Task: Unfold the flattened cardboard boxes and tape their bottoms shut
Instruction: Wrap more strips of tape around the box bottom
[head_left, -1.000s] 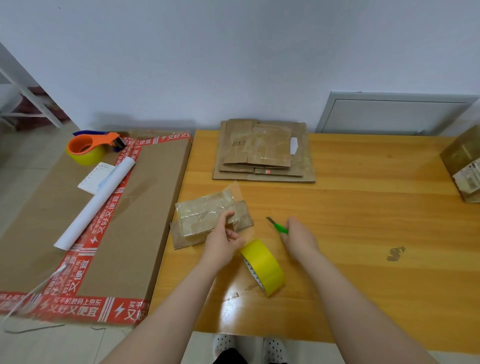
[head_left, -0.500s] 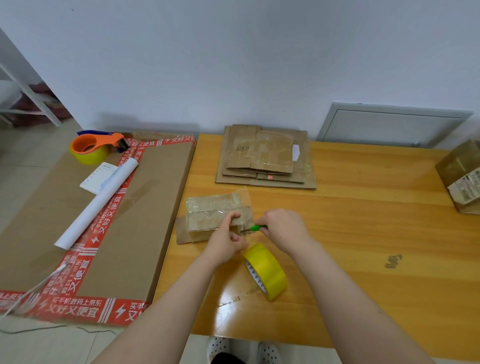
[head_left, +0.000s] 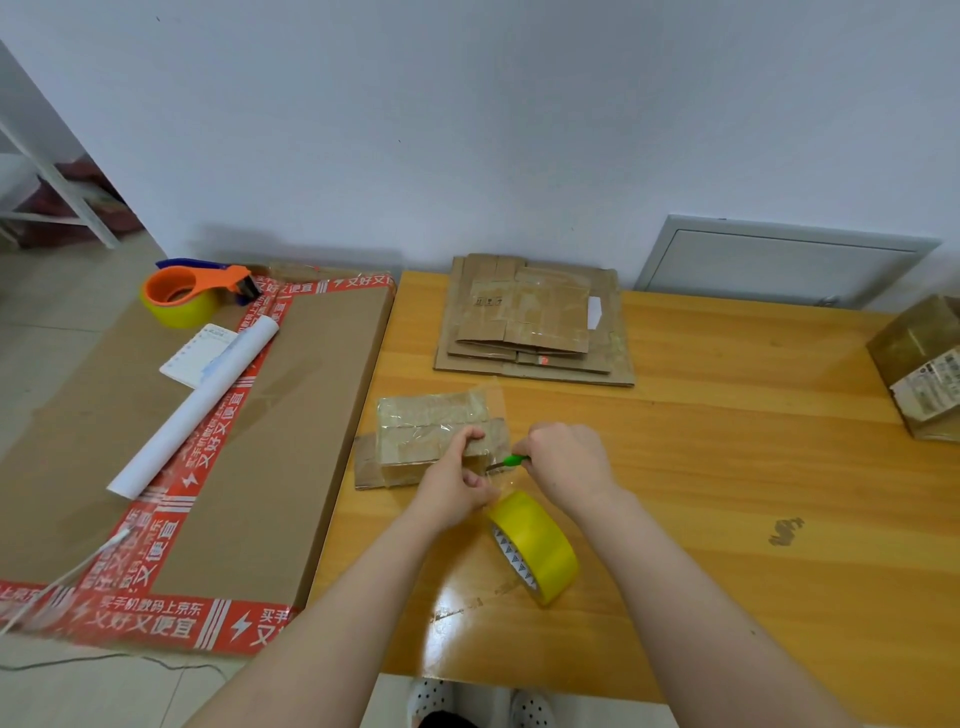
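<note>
- Cardboard box (head_left: 431, 441) sits just left of centre frame on the tabletop (head_left: 727, 467), shiny with tape across its upturned face.
- The left hand (head_left: 454, 486) has its grip curled on the box's right end, thumb on top, same post as a second ago.
- Big change: the right hand (head_left: 569, 460), out at the cutter on bare wood a second ago, has swung in beside the left, grip closed round the green cutter (head_left: 514, 459).
- Blade now points at the tape strip (head_left: 497, 480) running from box to the yellow tape roll (head_left: 540, 545), which stands on edge just below both hands.
- My read: the cut is imminent, and that would free this box's bottom seam from the roll.
- Stack of flattened boxes (head_left: 535, 322) waits in the upper centre, untouched.
</note>
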